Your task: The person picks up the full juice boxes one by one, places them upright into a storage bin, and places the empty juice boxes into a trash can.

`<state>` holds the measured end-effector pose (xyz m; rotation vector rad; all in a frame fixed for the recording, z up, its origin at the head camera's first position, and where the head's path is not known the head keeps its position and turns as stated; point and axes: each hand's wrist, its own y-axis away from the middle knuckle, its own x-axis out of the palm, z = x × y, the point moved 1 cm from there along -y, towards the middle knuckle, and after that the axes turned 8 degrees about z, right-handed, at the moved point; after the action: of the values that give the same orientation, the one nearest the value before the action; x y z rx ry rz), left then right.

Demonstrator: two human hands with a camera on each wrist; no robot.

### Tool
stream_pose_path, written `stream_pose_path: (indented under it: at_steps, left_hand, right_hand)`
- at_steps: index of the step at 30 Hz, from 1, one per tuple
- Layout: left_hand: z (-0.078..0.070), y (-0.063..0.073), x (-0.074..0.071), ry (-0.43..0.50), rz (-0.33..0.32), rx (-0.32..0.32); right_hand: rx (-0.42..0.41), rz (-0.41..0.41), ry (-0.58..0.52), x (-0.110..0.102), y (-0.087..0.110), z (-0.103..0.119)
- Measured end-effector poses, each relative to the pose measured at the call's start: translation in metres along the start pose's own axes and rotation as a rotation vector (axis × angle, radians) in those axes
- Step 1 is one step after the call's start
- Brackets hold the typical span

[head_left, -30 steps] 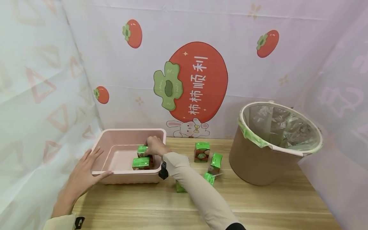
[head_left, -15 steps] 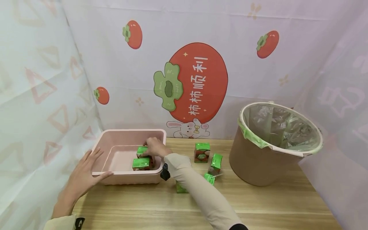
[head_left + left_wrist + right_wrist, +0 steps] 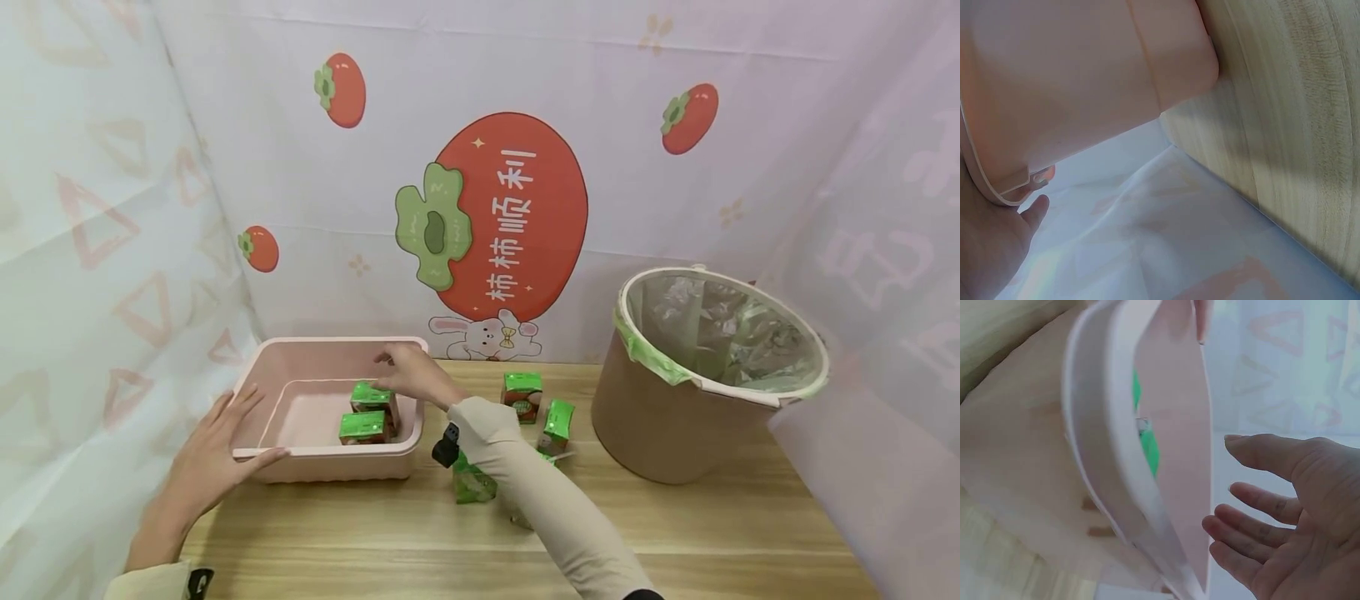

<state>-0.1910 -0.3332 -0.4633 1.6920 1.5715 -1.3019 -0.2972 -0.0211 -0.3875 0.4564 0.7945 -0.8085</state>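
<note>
Two small drink cartons with green tops stand in the pink plastic bin, the rear carton [image 3: 372, 400] and the front carton [image 3: 363, 427], close together near the bin's right end. Over the bin's right side, my right hand [image 3: 415, 372] has its fingers loosely spread and holds nothing; the right wrist view shows the same open hand [image 3: 1285, 519] apart from the bin rim [image 3: 1088, 394]. My left hand [image 3: 206, 458] rests on the near left corner of the pink bin [image 3: 337, 468], thumb along the front rim and fingers along the side.
Right of the bin stand an upright green-and-brown carton [image 3: 522, 397] and a tilted carton [image 3: 556, 427]. A crumpled green carton [image 3: 472, 485] lies by my right sleeve, which hides other items. A lined brown trash bin [image 3: 675, 425] stands at the right.
My right hand has let go of the rear carton in the bin and risen to the right. The left hand stays on the bin corner.
</note>
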Motion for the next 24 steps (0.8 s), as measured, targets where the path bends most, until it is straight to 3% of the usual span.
stream_pose_path:
  at_steps: [9,14,24]
  left_hand:
    - [0.001,-0.001,-0.001,-0.006,-0.002,0.021]
    - [0.003,-0.001,-0.002,-0.009,0.012,0.028]
    - [0.004,-0.001,0.000,-0.003,0.009,0.022]
  right_hand:
    - [0.025,-0.045,-0.066,-0.025,0.024,-0.014]
    - [0.000,-0.058,-0.104,-0.036,0.036,-0.030]
    - [0.030,-0.133,-0.076,-0.051,0.063,-0.067]
